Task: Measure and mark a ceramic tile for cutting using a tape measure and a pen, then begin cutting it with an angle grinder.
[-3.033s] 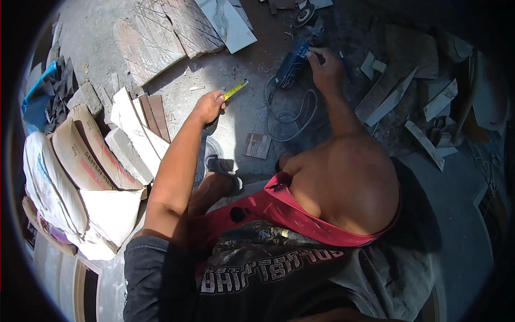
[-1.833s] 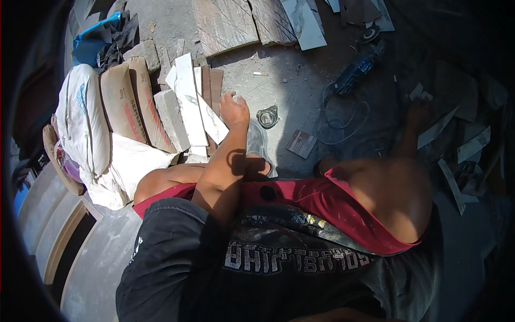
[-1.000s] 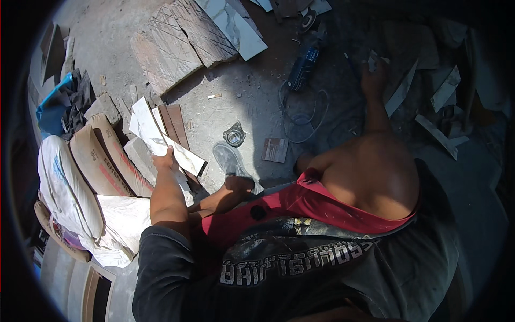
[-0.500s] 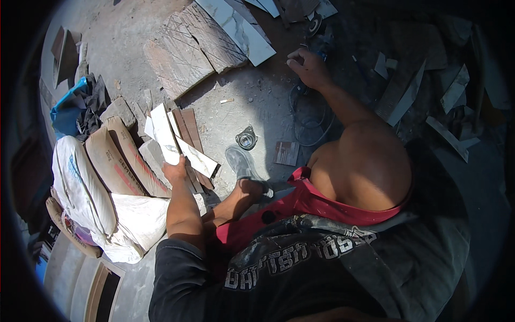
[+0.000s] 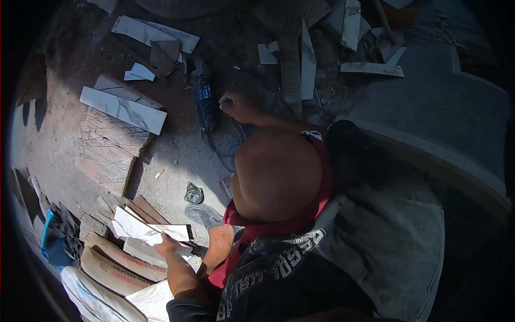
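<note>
My left hand [image 5: 167, 244] is closed on the end of a white marble-look tile strip [image 5: 140, 231], low over other strips near the sacks. Brown strips [image 5: 147, 208] lie just beyond it. My right hand [image 5: 238, 106] is held to the right of a blue angle grinder [image 5: 205, 104], apart from it. Its fingers are curled in, and nothing shows in them. The grinder lies on the floor with its disc end away from me; its cord [image 5: 210, 147] runs back toward my knee. A round dark tape measure [image 5: 194, 194] rests beside my shoe.
Brown paper sacks [image 5: 115, 268] and a white sack [image 5: 91, 290] stand at the lower left. Scored slabs [image 5: 110, 147] lie at left with a white tile piece [image 5: 123, 110] on top. Offcuts [image 5: 307, 64] and a blue pen-like stick [image 5: 249, 73] are scattered on the far floor.
The view has swung to the right, bringing the whole grinder into sight. My left hand still holds the tile strip, now turned more sideways. My right hand has shifted away from the grinder.
</note>
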The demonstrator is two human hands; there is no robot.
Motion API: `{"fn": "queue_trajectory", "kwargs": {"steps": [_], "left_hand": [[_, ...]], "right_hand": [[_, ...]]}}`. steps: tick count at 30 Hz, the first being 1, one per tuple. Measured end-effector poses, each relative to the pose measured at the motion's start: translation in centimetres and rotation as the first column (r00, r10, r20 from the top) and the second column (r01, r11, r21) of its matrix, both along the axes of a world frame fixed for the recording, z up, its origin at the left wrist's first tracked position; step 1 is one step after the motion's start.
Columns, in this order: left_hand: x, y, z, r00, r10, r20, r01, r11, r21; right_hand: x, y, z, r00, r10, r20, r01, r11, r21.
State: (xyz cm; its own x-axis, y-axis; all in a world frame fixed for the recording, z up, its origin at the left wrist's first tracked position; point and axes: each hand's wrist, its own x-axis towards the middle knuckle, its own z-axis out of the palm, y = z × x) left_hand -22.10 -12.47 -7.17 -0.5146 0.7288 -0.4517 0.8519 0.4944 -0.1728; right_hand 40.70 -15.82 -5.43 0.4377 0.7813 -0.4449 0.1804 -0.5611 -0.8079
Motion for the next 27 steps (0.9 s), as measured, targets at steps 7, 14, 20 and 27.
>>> {"fn": "queue_trajectory", "kwargs": {"steps": [7, 14, 20, 27], "left_hand": [[-3.4, 3.4, -3.0, 0.966, 0.117, 0.228, -0.071, 0.977, -0.199], [-1.9, 12.1, -3.7, 0.96, 0.277, 0.041, -0.275, 0.96, -0.052], [3.9, 17.7, 2.0, 0.917, 0.146, 0.37, -0.178, 0.983, 0.054], [6.9, 20.9, 7.8, 0.876, 0.141, 0.461, -0.162, 0.987, 0.007]], "right_hand": [[3.2, -7.9, 2.7, 0.922, -0.298, 0.248, 0.265, 0.951, 0.158], [7.2, -16.2, 2.5, 0.67, -0.635, 0.385, 0.679, 0.733, 0.026], [17.4, -20.9, -1.4, 0.426, -0.829, 0.362, 0.879, 0.474, 0.051], [31.4, -21.4, -2.4, 0.147, -0.956, -0.253, 0.989, 0.149, 0.01]]}}
